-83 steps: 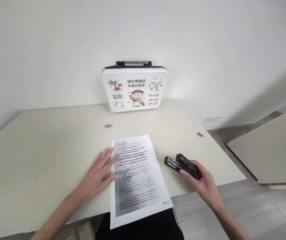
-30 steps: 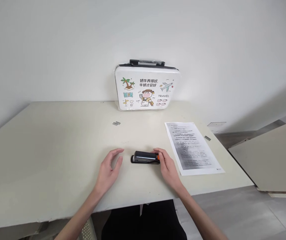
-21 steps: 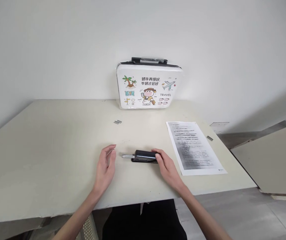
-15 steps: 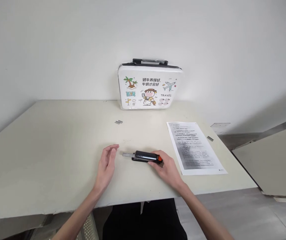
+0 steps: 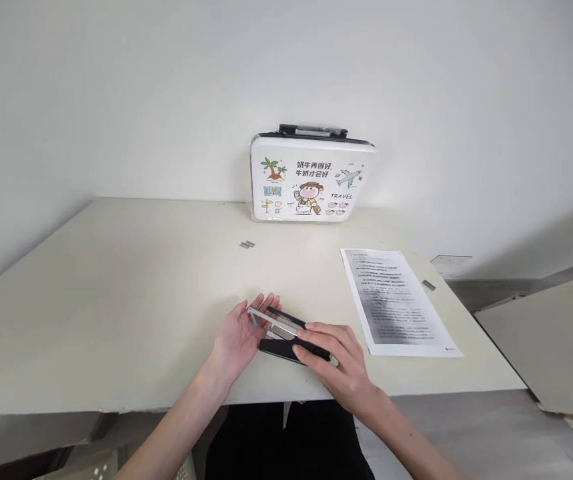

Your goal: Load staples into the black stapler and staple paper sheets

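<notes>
My right hand grips a black stapler at its hinge end, turned on its side with its parts spread apart. A silver metal rail sticks out of it toward the left. At the rail's far end, a short grey metal piece shows over my left palm; I cannot tell whether it touches the skin. My left hand lies palm up with its fingers stretched out behind and beneath the stapler's front end.
A printed sheet lies to the right on the pale table. Small staple strips lie farther back, and another strip sits near the right edge. A white carrying case stands against the wall.
My right hand has lifted and tipped the stapler, whose parts now stand wide apart. My left hand has moved right and turned palm up under its front end. The view has shifted slightly.
</notes>
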`<control>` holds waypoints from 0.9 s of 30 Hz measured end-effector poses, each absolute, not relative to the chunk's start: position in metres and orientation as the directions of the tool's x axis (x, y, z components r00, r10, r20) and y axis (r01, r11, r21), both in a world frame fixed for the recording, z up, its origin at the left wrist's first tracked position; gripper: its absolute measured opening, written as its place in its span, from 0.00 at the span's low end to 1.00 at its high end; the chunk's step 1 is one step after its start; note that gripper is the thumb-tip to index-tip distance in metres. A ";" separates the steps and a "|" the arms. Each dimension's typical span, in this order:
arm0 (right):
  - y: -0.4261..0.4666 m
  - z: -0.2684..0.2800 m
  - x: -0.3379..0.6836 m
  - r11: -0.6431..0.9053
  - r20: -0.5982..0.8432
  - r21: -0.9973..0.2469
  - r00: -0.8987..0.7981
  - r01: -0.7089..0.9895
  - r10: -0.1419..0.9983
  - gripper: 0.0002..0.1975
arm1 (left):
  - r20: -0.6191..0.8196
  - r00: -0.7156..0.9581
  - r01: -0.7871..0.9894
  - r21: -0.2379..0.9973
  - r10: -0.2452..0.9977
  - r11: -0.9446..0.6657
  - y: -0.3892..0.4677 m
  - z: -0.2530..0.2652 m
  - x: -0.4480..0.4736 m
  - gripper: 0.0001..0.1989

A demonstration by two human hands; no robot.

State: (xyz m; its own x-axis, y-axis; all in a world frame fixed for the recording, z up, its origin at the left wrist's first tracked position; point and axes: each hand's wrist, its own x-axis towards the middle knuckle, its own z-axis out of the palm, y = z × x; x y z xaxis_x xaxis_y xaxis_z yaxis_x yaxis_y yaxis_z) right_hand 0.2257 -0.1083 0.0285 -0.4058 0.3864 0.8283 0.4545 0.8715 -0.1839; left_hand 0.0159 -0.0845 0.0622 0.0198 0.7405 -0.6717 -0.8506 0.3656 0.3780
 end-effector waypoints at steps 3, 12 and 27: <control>-0.109 0.026 0.227 0.853 0.828 -0.171 -0.397 0.493 0.396 0.18 | -0.678 -0.008 -0.857 0.384 0.735 0.345 -0.085 0.058 0.015 0.15; -0.104 0.029 0.231 0.813 0.822 -0.325 -0.281 0.484 0.496 0.28 | -0.526 -0.097 -0.725 0.619 0.845 0.302 -0.100 0.040 -0.003 0.07; -0.096 0.022 0.197 0.622 0.611 -0.681 -0.168 0.388 0.774 0.17 | -0.010 -0.212 0.056 0.998 0.977 0.023 -0.132 0.041 -0.016 0.23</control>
State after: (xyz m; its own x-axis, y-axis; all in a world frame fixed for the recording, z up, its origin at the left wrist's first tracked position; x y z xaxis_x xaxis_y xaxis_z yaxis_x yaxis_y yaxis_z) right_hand 0.1966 -0.0963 0.0223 -0.1682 0.7738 0.6107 0.3878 0.6215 -0.6807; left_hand -0.0162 -0.1318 0.0411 -0.2123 0.9771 -0.0104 0.0563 0.0229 0.9982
